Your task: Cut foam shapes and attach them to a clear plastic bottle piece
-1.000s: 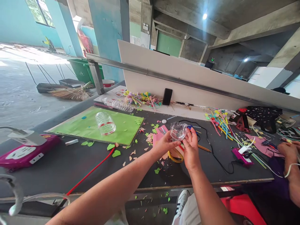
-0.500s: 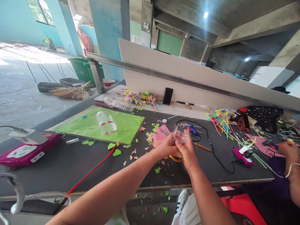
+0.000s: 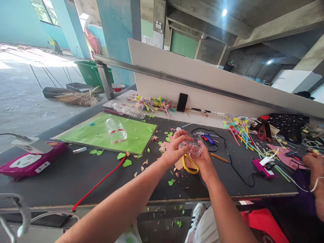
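A clear plastic bottle piece (image 3: 195, 145), short and cup-like, is in my right hand (image 3: 203, 163), whose fingers close around its lower right side. My left hand (image 3: 176, 148) is at its left side with the fingers spread and curved. The thumb reaches toward the plastic; whether it touches cannot be made out. Below the hands lie yellow-handled scissors (image 3: 189, 167) on pink paper. A blue glue gun (image 3: 209, 139) lies just beyond the piece. A cut clear bottle section (image 3: 115, 130) rests on its side on a green sheet (image 3: 83, 132) to the left.
Green paper scraps (image 3: 127, 163) litter the dark table. A phone (image 3: 182, 102) leans against the white partition. A brown stick (image 3: 219, 158) and black cable lie at right. Purple power strips (image 3: 264, 168) stand on both sides. Another person's hand (image 3: 314, 162) works at far right.
My left hand has loosened from the plastic piece, its fingers lifting and spreading. My right hand keeps hold of the piece. More of the yellow scissor handle shows.
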A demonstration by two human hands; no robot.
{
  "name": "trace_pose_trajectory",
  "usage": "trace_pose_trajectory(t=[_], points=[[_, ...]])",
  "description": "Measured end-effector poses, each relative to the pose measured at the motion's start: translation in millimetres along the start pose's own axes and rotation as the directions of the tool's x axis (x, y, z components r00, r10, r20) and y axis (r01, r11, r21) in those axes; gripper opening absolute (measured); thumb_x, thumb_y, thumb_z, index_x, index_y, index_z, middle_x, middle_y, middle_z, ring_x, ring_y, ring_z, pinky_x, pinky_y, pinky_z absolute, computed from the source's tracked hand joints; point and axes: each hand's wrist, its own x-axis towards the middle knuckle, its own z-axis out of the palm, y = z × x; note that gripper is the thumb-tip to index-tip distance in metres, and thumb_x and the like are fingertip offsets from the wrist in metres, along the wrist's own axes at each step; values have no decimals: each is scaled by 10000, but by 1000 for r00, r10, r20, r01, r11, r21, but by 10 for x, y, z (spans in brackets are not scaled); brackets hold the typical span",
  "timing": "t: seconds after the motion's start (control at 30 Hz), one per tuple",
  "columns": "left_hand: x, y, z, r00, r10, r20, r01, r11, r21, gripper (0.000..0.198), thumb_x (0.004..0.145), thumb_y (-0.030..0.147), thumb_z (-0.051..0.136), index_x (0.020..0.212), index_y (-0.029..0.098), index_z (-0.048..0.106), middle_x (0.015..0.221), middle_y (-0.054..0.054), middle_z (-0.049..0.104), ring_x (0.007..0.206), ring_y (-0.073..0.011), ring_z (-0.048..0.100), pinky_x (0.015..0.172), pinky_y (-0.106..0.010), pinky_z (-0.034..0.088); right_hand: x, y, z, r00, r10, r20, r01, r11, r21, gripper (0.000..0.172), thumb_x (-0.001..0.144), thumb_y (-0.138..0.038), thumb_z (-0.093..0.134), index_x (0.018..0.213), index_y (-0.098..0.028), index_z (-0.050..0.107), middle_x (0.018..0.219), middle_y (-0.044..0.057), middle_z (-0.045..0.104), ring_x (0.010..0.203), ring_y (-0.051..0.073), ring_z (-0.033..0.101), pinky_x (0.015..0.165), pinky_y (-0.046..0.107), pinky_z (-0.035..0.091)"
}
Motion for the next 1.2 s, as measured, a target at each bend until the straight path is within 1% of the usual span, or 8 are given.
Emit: trace_pose_trajectory(t=[0.17, 0.43, 0.53, 0.63, 0.77, 0.97, 1.07, 1.2], points=[[2, -7, 0, 1000, -6, 4, 6, 999, 47, 149, 849, 316, 628, 817, 176, 664, 1214, -100, 473, 1223, -245, 432, 1092, -388, 318, -33, -29, 11, 1000, 10, 17, -9, 999, -35, 686, 659, -277, 808, 1287, -313, 534, 1052, 3, 663, 1040, 214, 607, 1027, 469, 429], [-15, -46, 0, 998, -59, -5, 59, 998, 6, 80, 822, 248, 629, 799, 174, 647, 1214, -94, 481, 1232, -256, 434, 1105, -401, 309, -90, -86, 51, 1000, -2, 14, 4, 993, -116, 695, 657, -235, 791, 1299, -318, 537, 1096, 23, 662, 1076, 254, 598, 1000, 498, 443], [-13, -41, 12, 998, -65, -22, 65, 998, 27, 60, 798, 206, 639, 851, 179, 647, 1207, -92, 485, 1221, -253, 443, 1093, -401, 325, -89, -69, 50, 1000, 2, 18, 0, 996, -91, 701, 643, -231, 797, 1290, -320, 544, 1096, 24, 667, 1069, 260, 604, 988, 502, 450], [-6, -36, 35, 998, -3, -64, 9, 995, 103, 85, 797, 193, 638, 882, 188, 635, 1180, -90, 493, 1209, -242, 451, 1076, -398, 348, -75, -49, 44, 999, 44, 31, -43, 999, -8, 683, 643, -239, 797, 1274, -317, 548, 1068, 13, 671, 1046, 245, 610, 968, 478, 465], [-12, -30, 68, 987, 128, -92, -102, 964, 246, 57, 836, 204, 605, 881, 193, 640, 1151, -93, 491, 1157, -224, 487, 1024, -391, 408, -58, -49, 36, 994, 76, 80, -81, 995, 62, 651, 674, -212, 773, 1274, -312, 542, 1037, -5, 679, 1059, 209, 600, 1014, 409, 424], [-51, -21, 75, 977, 214, -18, -190, 901, 391, 144, 851, 260, 611, 971, 198, 660, 1210, -116, 491, 1143, -242, 505, 986, -411, 443, -61, -61, 37, 992, 91, 82, -101, 988, 118, 624, 695, -183, 743, 1266, -308, 526, 1039, -14, 677, 1037, 193, 602, 988, 371, 423], [-59, -10, 72, 972, 234, 19, -221, 883, 415, 192, 845, 295, 629, 1003, 189, 648, 1218, -127, 490, 1140, -248, 506, 989, -422, 441, -73, -81, 58, 993, 89, 82, -101, 985, 142, 633, 687, -171, 739, 1265, -300, 516, 1048, -12, 678, 1032, 193, 604, 957, 357, 437], [-58, 1, 77, 964, 263, 33, -253, 875, 414, 155, 860, 282, 613, 970, 176, 635, 1194, -129, 500, 1129, -237, 507, 984, -409, 442, -83, -103, 77, 992, 81, 95, -96, 981, 167, 649, 674, -171, 751, 1262, -298, 509, 1059, -13, 677, 1031, 199, 614, 952, 359, 445]])
